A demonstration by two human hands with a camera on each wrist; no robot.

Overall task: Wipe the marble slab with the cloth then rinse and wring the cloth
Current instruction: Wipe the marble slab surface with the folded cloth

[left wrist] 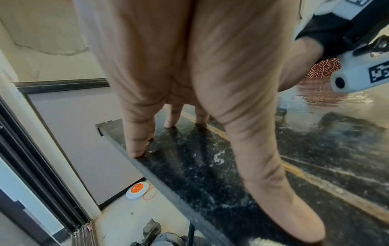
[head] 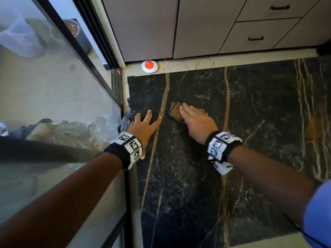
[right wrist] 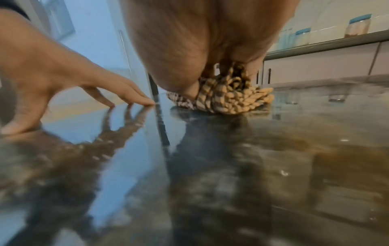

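Observation:
A black marble slab (head: 250,122) with gold veins fills the lower right of the head view. On its left part lies a bunched brown-and-tan checked cloth (head: 174,111). My right hand (head: 195,120) lies on top of it and presses it to the stone. In the right wrist view the cloth (right wrist: 231,96) bulges up between thumb and fingers of that hand (right wrist: 200,41). My left hand (head: 145,126) is spread, fingertips planted on the slab near its left edge. The left wrist view shows those fingertips (left wrist: 136,149) on the wet, streaked slab (left wrist: 189,174).
A white and orange round device (head: 149,66) with a red cord (head: 204,64) lies on the floor beyond the slab. Cabinets with drawers (head: 256,38) stand behind. A glass sliding door (head: 53,86) runs along the left. Crumpled grey material (head: 126,119) sits by the slab's left edge.

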